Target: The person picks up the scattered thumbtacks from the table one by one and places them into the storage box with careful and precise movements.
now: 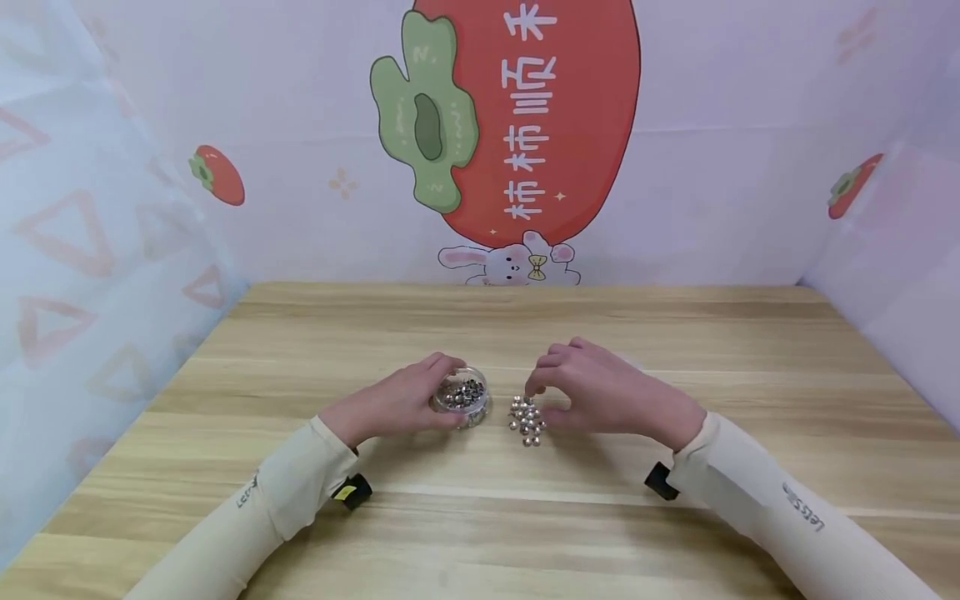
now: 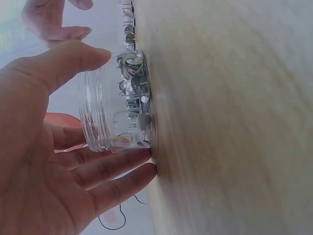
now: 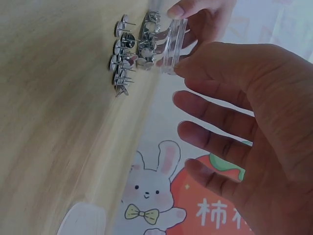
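Head view, left hand (image 1: 405, 398) gripping clear jar (image 1: 482, 407), right hand (image 1: 606, 392) loosely curved, empty, beside thumbtacks (image 1: 527, 420)

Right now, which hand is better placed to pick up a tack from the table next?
Probably the right hand: it is close beside the loose tacks, its grip open with nothing visible in it. The left hand is occupied, holding the jar.

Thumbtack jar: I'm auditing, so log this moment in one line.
left hand: holds jar; right hand: near loose thumbtacks; jar: upright, tacks inside
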`<state>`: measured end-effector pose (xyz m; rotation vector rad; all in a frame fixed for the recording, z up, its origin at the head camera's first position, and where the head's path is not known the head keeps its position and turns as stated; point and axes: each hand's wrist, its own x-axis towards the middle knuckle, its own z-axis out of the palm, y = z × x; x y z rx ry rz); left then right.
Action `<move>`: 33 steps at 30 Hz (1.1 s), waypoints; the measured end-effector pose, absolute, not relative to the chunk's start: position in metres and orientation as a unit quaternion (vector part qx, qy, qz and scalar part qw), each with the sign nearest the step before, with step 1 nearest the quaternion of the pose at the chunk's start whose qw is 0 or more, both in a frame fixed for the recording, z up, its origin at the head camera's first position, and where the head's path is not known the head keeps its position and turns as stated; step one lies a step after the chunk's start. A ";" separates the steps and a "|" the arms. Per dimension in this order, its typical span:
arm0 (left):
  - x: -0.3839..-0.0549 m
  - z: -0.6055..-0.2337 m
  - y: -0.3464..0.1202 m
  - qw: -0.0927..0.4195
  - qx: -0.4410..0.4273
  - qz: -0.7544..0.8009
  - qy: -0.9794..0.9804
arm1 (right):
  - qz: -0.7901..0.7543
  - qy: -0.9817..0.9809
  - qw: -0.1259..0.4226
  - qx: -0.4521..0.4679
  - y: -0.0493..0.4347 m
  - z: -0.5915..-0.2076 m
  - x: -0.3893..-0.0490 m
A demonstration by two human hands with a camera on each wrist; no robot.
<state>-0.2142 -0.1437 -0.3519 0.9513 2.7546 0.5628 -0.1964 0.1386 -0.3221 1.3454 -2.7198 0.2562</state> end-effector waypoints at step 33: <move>-0.211 -0.350 -0.142 0.089 0.315 0.184 0.927 | 0.141 -0.887 -0.080 0.432 0.130 -0.351 -0.202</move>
